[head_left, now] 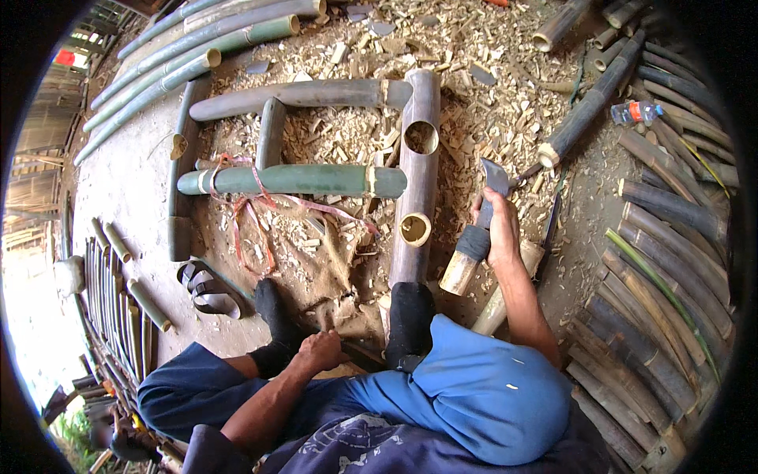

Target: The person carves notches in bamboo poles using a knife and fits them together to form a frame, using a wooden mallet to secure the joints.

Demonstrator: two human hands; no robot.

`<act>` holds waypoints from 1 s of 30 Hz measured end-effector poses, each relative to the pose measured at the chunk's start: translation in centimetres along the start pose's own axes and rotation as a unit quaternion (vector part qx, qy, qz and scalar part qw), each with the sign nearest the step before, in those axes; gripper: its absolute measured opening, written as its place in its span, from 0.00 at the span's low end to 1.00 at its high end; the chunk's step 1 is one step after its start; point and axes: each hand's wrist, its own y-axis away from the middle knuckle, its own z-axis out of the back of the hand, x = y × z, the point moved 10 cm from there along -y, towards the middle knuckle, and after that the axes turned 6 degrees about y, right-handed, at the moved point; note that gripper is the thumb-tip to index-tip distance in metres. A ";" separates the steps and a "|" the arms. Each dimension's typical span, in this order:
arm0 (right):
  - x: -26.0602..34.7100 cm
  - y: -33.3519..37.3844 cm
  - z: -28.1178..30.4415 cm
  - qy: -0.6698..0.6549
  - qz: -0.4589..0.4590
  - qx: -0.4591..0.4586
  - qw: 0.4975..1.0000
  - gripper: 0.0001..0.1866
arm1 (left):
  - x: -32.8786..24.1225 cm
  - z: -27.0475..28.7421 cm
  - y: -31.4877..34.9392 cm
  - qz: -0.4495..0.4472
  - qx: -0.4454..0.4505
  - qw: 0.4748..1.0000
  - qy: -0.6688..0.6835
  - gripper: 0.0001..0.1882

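My right hand (503,229) is closed around a billhook knife (493,178), gripping it along the dark metal between the curved tip and the black-wrapped part of its pale bamboo handle. The handle end points down toward my knees. Close to my shin, my left hand (317,351) is closed in a fist; a short brown piece shows above it, too small to name. Between my feet and the far side lies a bamboo frame. Its thick post (410,245) has two round holes, and a green crossbar (300,181) and a grey crossbar (308,93) meet it.
Pink tape (260,197) loops around the green crossbar over a brown sack (316,253). Wood chips (339,142) cover the ground. Sandals (207,288) lie left of my foot. Bamboo poles (237,35) lie far left; stacked bamboo (671,261) and a bottle (636,111) lie right.
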 end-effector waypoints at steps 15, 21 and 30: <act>-6.6 11.0 -8.0 -0.077 -0.210 0.195 0.955 0.26 | -13.5 13.1 6.6 -0.234 -0.181 0.928 0.228 0.43; -11.0 11.7 -12.3 -0.188 -0.265 0.229 0.918 0.18 | -10.3 14.5 8.1 -0.080 -0.289 0.953 0.050 0.24; -8.6 11.4 -17.7 -0.570 -0.332 0.210 0.721 0.19 | -16.9 28.5 7.8 -0.212 -0.255 0.918 -0.218 0.08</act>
